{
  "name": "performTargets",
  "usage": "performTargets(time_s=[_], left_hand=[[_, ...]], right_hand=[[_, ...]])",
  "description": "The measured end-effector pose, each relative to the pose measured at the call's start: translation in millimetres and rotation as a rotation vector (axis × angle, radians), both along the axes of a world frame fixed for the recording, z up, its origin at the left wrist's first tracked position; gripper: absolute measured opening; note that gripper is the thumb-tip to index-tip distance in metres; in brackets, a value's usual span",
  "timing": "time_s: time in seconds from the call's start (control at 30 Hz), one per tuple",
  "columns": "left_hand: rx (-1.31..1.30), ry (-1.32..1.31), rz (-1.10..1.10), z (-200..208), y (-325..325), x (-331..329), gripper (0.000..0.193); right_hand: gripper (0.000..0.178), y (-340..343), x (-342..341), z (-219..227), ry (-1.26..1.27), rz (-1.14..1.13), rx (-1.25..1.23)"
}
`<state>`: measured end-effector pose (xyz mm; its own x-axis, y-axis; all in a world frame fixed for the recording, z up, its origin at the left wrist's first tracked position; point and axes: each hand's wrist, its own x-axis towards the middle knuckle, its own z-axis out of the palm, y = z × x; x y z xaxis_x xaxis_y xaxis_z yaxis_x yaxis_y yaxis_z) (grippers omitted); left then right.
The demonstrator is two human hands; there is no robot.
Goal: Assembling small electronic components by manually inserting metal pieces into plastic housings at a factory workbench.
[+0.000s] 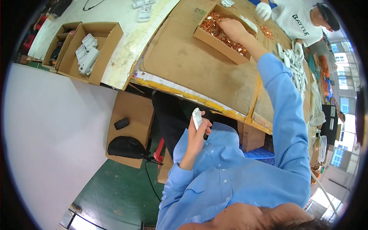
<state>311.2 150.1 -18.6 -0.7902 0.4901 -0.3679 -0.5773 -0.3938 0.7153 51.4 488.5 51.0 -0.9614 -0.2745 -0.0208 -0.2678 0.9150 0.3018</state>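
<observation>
My left hand [201, 129] is closed around a small white plastic casing [197, 118], held upright in front of my body below the table's edge. My right arm stretches far across the table, and my right hand [233, 29] dips into a long cardboard box [220, 46] of small shiny copper-coloured metal parts [211, 23]. Its fingers bend down among the parts, with the tips hidden, so what they pinch cannot be made out. A white piece [248, 23] lies along the box's far side, beside that hand.
A pile of white casings [294, 71] lies to the right, near a co-worker's gloved hand [298, 50]. Loose copper parts [266, 32] lie beyond the box. Another cardboard box [109, 36] with white casings stands left. The table's yellow-taped edge [191, 94] runs before me.
</observation>
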Motion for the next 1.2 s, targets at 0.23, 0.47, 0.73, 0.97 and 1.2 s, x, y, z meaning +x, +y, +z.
performTargets(time_s=[0.23, 0.47, 0.73, 0.97, 1.2], left_hand=[[-0.058, 0.115, 0.005, 10.1, 2.2, -2.2, 0.042], [0.123, 0.233, -0.028, 38.2, 22.0, 8.4, 0.063], [0.112, 0.204, -0.209, 64.2, 59.1, 25.5, 0.055], [0.04, 0.279, -0.281, 69.4, 72.7, 49.7, 0.052], [0.004, 0.316, -0.325, 74.6, 73.6, 62.9, 0.052]], right_hand=[[0.014, -9.0, 34.4, 48.1, 0.056, -0.196, -0.629], [0.007, -48.7, 183.5, 83.7, -0.103, -0.317, -1.424], [0.007, -85.2, 308.4, 72.5, -0.256, -0.379, -1.999], [0.011, -91.5, 367.4, 51.5, -0.243, -0.437, -2.206], [0.013, -93.9, 397.1, 33.4, -0.201, -0.467, -2.416]])
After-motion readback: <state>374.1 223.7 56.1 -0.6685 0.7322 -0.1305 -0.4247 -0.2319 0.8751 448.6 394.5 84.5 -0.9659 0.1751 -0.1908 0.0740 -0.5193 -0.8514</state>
